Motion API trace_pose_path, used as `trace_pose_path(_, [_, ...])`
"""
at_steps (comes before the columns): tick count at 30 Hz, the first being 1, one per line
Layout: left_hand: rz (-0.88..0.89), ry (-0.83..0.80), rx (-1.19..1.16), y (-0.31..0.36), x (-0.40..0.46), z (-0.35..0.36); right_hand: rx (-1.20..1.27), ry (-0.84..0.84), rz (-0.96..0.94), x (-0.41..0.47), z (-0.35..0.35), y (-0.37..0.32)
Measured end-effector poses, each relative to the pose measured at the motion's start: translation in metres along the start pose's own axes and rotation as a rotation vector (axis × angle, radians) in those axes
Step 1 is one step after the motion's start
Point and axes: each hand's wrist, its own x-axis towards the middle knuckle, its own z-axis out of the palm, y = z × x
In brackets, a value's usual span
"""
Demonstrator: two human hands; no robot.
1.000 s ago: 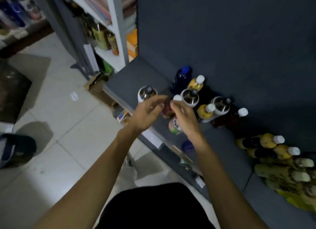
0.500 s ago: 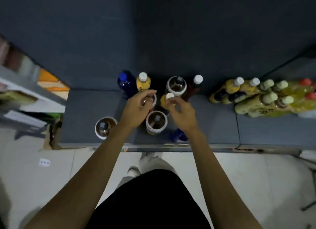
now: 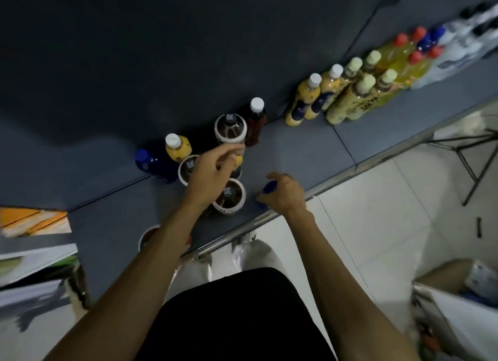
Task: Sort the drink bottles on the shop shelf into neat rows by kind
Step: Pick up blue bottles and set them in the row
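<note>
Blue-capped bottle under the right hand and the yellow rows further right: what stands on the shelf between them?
Nothing. In the head view the shelf is bare between the blue-capped bottle and the yellow rows.
</note>
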Motion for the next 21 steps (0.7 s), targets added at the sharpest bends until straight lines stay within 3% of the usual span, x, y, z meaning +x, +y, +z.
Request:
trace_pose_path(9, [0.067, -0.146, -0.127, -0.003, -0.015, -0.032, 0.133, 0.322, 0.025, -0.046, 0.023, -0.013])
trace_pose_path(21, [0.25, -0.49, -0.154, 0.054, -0.01, -0.029, 0.3, 0.989, -0.216, -0.126, -0.055, -0.08])
